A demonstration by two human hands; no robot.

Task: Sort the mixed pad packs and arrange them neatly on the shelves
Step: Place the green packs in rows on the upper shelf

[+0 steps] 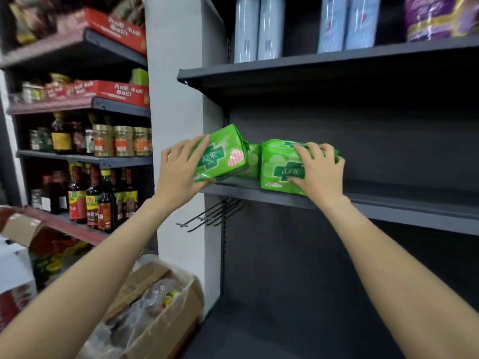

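Green pad packs stand on the dark grey middle shelf (388,203). My left hand (178,172) grips the leftmost green pack (223,154), which is tilted at the shelf's left end. My right hand (318,172) grips the front of another green pack (280,164) that stands upright on the shelf, its fingers curled over the top edge. Between the two, a third green pack (252,161) shows partly, further back. The rest of this shelf to the right is dark and bare.
The upper shelf (311,66) carries pale blue packs (259,27) and a purple pack (438,16). Metal hooks (215,213) jut out below the middle shelf. A cardboard box (160,307) with plastic-wrapped goods sits on the floor. Sauce bottles and jars (98,198) fill the left shelving.
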